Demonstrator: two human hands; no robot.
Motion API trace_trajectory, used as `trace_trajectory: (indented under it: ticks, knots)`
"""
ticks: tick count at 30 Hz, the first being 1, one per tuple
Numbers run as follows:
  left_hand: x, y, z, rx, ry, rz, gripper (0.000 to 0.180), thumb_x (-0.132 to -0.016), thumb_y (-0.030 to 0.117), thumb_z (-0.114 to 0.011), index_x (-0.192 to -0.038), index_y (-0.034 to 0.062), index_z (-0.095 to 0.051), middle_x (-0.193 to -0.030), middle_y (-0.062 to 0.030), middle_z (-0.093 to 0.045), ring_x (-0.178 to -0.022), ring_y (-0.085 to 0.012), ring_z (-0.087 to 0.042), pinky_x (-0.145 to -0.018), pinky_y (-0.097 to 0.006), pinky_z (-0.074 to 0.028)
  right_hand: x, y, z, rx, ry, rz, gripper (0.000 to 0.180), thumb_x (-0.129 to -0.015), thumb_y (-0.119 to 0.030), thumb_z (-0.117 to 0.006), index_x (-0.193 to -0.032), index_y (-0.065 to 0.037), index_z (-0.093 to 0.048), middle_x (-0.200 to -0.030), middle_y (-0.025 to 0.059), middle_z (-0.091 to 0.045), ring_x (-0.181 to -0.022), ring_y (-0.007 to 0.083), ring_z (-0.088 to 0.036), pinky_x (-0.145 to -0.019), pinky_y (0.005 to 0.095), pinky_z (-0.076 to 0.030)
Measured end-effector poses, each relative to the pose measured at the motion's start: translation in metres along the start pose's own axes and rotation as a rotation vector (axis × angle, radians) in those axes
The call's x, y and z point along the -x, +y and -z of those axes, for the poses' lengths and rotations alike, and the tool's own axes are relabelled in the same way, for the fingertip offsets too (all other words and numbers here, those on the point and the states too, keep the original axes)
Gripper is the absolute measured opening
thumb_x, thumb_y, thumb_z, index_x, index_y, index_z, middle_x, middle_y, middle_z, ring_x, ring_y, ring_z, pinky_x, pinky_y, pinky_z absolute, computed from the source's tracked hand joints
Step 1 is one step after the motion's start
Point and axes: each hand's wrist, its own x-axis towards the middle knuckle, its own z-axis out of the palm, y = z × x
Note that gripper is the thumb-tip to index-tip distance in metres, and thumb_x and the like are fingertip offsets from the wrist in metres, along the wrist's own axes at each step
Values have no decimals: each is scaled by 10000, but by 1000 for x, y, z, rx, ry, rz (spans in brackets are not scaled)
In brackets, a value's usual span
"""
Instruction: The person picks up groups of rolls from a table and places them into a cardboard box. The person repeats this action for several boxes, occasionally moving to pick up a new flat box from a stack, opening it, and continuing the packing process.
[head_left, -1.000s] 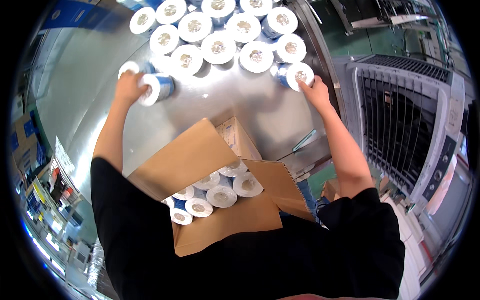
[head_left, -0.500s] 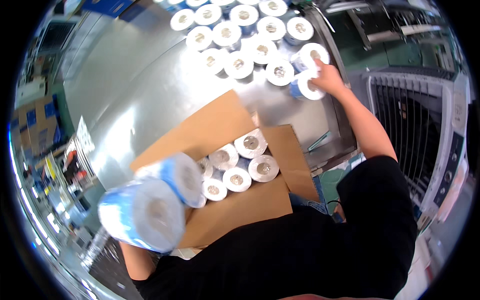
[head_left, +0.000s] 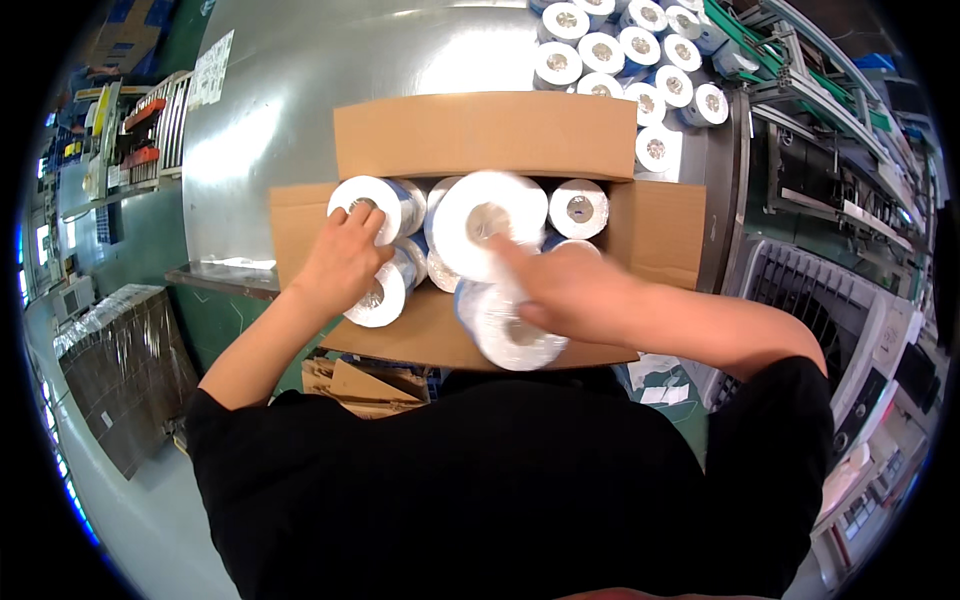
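Two white rolls are in the hands, both over the open cardboard box [head_left: 500, 135] that sits at the near edge of the metal table [head_left: 300, 120]. The right hand [head_left: 565, 290] has its fingers curled around a blurred roll [head_left: 505, 325] near the box's front edge, with a finger reaching toward the core of a second, larger-looking roll [head_left: 488, 222] just behind it. The left hand [head_left: 340, 262] is spread with fingers apart: fingertips press on the face of one roll [head_left: 370, 205] at the back left, and the palm lies against another roll [head_left: 380, 290] below it.

About six rolls can be counted in or over the box, though some are hidden behind the hands; one at the back right [head_left: 578, 208] lies untouched. Each roll is a short cylinder with a flat white face, a small grey core hole in the middle and a blue-tinted wrapping on its side. The box is plain brown board with matt flaps folded outward at the back, left, right and front.

On the far right of the table stands a cluster of loose rolls [head_left: 625, 50], roughly a dozen in view, packed upright and touching. The table top is smooth, shiny sheet metal. The person's sleeve [head_left: 770, 420] and shirt are black.
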Motion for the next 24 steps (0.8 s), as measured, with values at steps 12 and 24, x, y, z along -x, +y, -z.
trace_trajectory:
  ticks: [12,24]
  knots:
    - [-101,-31,64,744,-220,308,264,-819,283,-633,-1020,117,-680,-1179,-149,-558,-1073,-294,-535,-894,-382,-436,-85,54,-30,-404,157,193,546,-827,-171,-644,-1262,66,-413,-826,162,-650,-746,235,-639,-693,347,-514]
    - [-407,26,-70,436,246,355,622,-767,497,-597,-1276,153,-506,-1328,-251,-374,-1266,-392,-316,-1036,-442,-292,-5,355,17,174,475,-804,833,-752,-92,-607,-1438,-347,-208,-1069,204,-577,-937,339,-592,-800,422,-492]
